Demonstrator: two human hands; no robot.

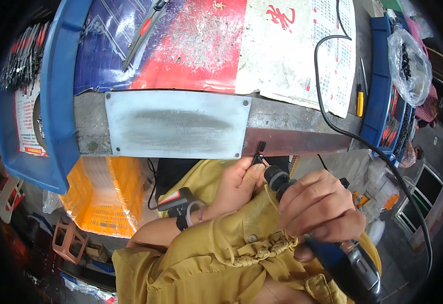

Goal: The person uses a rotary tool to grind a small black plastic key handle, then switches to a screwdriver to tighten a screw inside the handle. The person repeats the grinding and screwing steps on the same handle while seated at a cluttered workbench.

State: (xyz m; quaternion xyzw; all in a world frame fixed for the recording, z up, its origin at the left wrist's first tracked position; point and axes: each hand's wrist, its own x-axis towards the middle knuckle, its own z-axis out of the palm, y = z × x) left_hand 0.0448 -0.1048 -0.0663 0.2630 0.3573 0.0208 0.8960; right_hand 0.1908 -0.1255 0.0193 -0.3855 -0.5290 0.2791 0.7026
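Below the bench, rotary tool (pixel 333 253) points up-left toward small black piece (pixel 260 152).

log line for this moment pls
left hand: pinches small black part | right hand: grips blue rotary tool, tip at part | place: at metal plate

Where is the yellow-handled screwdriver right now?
In the head view the yellow-handled screwdriver lies at the right end of the workbench, between the black power cord and the blue tray, well above the right hand.
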